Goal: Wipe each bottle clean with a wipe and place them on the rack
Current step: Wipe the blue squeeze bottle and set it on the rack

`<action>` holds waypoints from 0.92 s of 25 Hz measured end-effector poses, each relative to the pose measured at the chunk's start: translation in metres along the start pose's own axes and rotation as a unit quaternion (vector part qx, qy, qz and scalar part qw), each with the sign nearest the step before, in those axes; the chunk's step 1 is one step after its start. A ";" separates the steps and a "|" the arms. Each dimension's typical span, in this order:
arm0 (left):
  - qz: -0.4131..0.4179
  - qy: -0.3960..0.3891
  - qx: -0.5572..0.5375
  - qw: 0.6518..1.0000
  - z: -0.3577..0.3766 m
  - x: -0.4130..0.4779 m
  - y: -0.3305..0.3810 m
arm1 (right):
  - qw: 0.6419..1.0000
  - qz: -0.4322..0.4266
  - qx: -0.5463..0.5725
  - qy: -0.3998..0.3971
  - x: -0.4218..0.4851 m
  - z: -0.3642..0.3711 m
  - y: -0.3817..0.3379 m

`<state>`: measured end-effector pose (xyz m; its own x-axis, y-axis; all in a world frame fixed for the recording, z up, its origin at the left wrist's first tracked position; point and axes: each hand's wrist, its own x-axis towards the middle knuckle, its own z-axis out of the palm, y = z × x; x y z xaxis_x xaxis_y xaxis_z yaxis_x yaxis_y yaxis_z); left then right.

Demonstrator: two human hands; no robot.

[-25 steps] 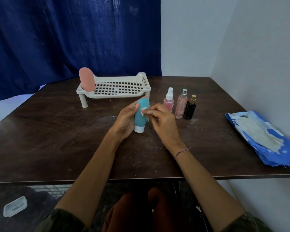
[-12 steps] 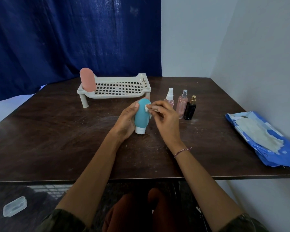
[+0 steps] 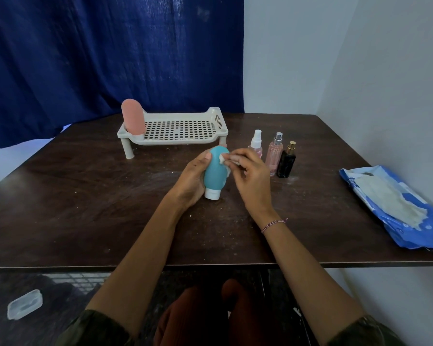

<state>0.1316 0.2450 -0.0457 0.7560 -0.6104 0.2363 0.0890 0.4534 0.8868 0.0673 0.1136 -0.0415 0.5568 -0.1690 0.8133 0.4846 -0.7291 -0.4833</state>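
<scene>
1. The rack [image 3: 175,141] stands near, just beyond your right hand [image 3: 253,181]; bare table [image 3: 85,196] lies open to the left.
2. The pink bottle [image 3: 133,116] fills the rack's left end; the grid right of it is open.
3. 3 small bottles [image 3: 275,153] stand just right of your right hand.
</scene>
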 end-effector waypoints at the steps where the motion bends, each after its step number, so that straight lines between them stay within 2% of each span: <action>1: -0.005 -0.008 0.008 1.000 0.000 0.000 0.000 | 1.000 0.013 -0.002 0.017 0.001 -0.001 0.001; 5: -0.012 0.006 0.026 1.000 -0.002 0.001 -0.001 | 0.998 0.047 0.001 0.028 0.003 -0.001 0.003; 16: 0.028 0.132 -0.052 0.989 -0.008 0.002 0.009 | 0.992 0.016 0.054 -0.110 -0.004 0.005 -0.006; 18: 0.010 0.129 -0.057 0.990 -0.006 0.003 0.008 | 0.993 0.004 0.054 -0.101 -0.004 0.005 -0.007; 23: -0.043 0.076 -0.030 0.996 0.001 0.001 0.004 | 0.999 0.024 0.022 -0.013 -0.001 0.003 -0.005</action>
<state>0.1326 0.2457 -0.0414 0.8328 -0.5455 0.0947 0.1921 0.4451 0.8746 0.0664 0.1193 -0.0407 0.5974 -0.1855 0.7802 0.4857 -0.6904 -0.5361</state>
